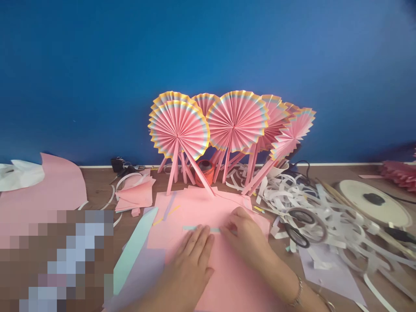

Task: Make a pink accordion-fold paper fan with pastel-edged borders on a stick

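My left hand (191,260) lies flat with fingers stretched out on a pink paper sheet (227,277), pressing near its folded top edge. My right hand (242,236) rests beside it, its fingers curled down and pinching the fold of the same sheet, where a pale blue strip (195,228) shows. More pink sheets (201,203) lie under and behind it. Several pleated pink round paper fans (178,128) with yellow and blue rims stand on pink sticks against the blue wall behind.
Scissors (300,227) lie in a heap of white paper strips (325,208) at the right. A large tape roll (373,201) sits far right, a red tape roll (205,171) under the fans. Folded pink papers (136,195) and a mint strip (133,251) lie left.
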Available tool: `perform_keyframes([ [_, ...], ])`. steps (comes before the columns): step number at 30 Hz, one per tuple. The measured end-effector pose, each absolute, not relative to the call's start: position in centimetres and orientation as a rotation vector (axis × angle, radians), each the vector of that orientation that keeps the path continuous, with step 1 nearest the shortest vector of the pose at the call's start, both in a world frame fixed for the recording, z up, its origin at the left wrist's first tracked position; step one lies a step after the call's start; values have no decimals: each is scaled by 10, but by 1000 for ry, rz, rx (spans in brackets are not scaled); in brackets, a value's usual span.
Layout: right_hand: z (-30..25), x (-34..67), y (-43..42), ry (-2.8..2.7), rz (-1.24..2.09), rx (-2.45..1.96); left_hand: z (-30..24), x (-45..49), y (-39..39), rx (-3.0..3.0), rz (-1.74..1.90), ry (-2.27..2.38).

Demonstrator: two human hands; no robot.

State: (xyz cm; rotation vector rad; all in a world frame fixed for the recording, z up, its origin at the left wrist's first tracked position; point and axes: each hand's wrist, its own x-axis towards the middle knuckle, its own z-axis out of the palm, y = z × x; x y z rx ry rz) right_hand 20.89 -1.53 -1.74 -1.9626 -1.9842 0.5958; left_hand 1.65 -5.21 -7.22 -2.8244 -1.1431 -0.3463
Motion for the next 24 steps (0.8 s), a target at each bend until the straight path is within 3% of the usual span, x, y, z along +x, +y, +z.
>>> perform_keyframes([
  [4,-8,216,-13,-2066,510,-2039,-74,16,-54,-2777,-334,-1117],
  [19,0,230,-8,-1963,703,-2131,-75,16,-54,-2706,-345,-1089],
  [24,-3,226,-11,-2073,490,-2122,-73,17,-55,-2734,-306,-1084],
])
